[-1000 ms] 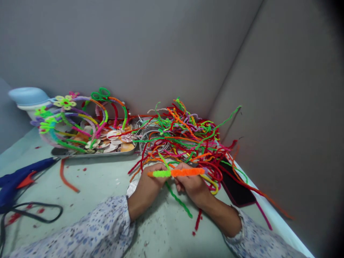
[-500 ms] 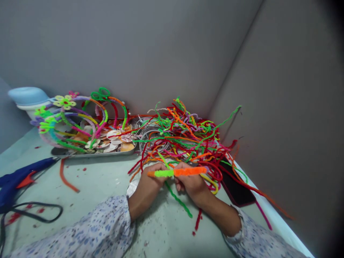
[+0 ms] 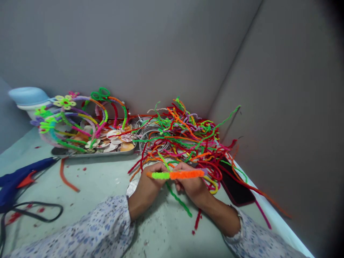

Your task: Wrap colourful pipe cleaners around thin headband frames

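Observation:
Between my two hands is a headband [image 3: 187, 174] wrapped in fuzzy orange and lime pipe cleaner, with a bit of purple at its right end. I see it nearly edge-on, so its lower arms are hidden. My left hand [image 3: 148, 186] is closed around its left part. My right hand [image 3: 192, 185] is closed on it too, fingers bent beneath the orange stretch. A green pipe cleaner [image 3: 179, 200] passes behind the headband near my fingertips, its lower end hanging towards the table. Which fingers pinch it I cannot tell.
Behind my hands lies a tangled heap of pipe cleaners [image 3: 188, 132] beside wire coils [image 3: 150, 138]. Finished headbands [image 3: 99, 104] stand in a metal tray [image 3: 94, 155] of discs. A blue glue gun [image 3: 24, 175] lies left, a phone [image 3: 238, 190] right. A blue-lidded container [image 3: 29, 96] stands back left.
The headband has shifted slightly left and down, and its right end has tipped a little lower. My hands stay in nearly the same place, both closed.

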Available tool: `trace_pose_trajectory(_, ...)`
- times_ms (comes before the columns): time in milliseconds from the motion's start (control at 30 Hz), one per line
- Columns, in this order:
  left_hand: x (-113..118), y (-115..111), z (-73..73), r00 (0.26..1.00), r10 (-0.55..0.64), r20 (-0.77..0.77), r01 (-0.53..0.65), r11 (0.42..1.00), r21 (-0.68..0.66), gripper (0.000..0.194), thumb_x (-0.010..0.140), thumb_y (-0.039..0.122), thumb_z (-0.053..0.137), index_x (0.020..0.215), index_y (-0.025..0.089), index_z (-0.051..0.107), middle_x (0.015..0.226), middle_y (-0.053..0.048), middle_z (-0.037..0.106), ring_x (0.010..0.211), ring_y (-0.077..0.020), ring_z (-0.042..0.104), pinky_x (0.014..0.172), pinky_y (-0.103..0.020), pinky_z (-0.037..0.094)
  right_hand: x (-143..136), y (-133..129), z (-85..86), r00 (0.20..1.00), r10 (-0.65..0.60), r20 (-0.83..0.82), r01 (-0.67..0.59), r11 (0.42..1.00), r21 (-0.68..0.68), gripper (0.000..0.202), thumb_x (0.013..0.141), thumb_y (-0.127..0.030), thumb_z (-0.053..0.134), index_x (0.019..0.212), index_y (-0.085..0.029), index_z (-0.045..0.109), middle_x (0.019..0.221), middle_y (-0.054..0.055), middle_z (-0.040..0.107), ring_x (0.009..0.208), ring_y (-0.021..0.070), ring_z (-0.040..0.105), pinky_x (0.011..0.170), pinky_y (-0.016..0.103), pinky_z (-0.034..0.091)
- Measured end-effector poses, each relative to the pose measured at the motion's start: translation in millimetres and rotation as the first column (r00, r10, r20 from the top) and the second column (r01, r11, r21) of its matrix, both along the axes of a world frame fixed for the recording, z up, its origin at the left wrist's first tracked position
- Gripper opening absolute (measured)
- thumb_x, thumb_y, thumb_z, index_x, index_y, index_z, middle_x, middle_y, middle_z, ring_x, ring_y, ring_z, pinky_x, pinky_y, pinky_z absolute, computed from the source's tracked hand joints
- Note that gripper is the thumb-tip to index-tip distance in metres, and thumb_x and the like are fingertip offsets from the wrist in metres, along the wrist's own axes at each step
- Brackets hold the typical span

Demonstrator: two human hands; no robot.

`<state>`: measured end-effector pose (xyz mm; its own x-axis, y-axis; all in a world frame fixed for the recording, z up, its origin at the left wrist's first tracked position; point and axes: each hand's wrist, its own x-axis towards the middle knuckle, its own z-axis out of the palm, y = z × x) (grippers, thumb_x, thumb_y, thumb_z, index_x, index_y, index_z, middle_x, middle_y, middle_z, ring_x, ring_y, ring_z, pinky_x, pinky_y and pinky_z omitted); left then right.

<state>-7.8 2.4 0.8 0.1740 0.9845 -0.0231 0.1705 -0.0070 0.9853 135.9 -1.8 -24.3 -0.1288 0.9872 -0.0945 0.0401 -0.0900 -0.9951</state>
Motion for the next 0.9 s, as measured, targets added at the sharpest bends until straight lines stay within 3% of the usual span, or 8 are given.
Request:
trace_pose_trajectory(333,-1.0,1.0,-4.1,0.999,-0.01,0.038,0.009,1.0,0.016,0.009,0.063,0.014,0.052,0.054,0.016,0.055,0.054,0.002,0.051,0.054,-0.0108,0.042,0.051,-0.022,0.031,1.6,0.7,-5.5,1.0,-0.006,-0.025,0.006,1.0,0.003,0.004,0.068,-0.024,0.052,0.066,-0.021,0.05,0.04,-0.008,0.048,0.036,0.01,0.04,0.04,0.022,0.03)
trace_pose_trajectory(567,-1.8,4.3,-9.2,0.998,-0.02,0.052,0.021,1.0,-0.007,0.011,0.066,0.017,0.053,0.055,0.017,0.053,0.052,0.003,0.047,0.052,-0.0105,0.039,0.049,-0.023,0.028,1.6,1.9,0.7,1.0,0.006,-0.018,-0.007,1.0,-0.019,0.005,0.067,-0.024,0.047,0.065,-0.02,0.049,0.041,-0.007,0.048,0.037,0.0093,0.041,0.039,0.021,0.031)
trace_pose_trajectory(733,-1.7,3.9,-5.4,0.999,-0.034,0.041,0.033,0.999,0.023,0.016,0.071,0.02,0.052,0.056,0.017,0.051,0.055,0.003,0.047,0.054,-0.0112,0.041,0.051,-0.024,0.03,2.6,5.3,-4.1,0.996,0.007,0.093,-0.001,0.998,-0.066,0.014,0.067,-0.027,0.043,0.056,-0.02,0.047,0.04,-0.004,0.048,0.038,0.0094,0.042,0.041,0.022,0.033)
trace_pose_trajectory(900,-1.5,2.6,-3.9,1.0,-0.017,0.027,0.017,1.0,-0.004,0.017,0.071,0.021,0.053,0.055,0.017,0.049,0.054,0.003,0.045,0.054,-0.0108,0.039,0.05,-0.023,0.029,1.9,3.7,-1.8,0.998,0.019,0.052,-0.019,1.0,-0.001,0.012,0.069,-0.025,0.044,0.058,-0.02,0.047,0.041,-0.005,0.047,0.039,0.0092,0.043,0.041,0.021,0.034)
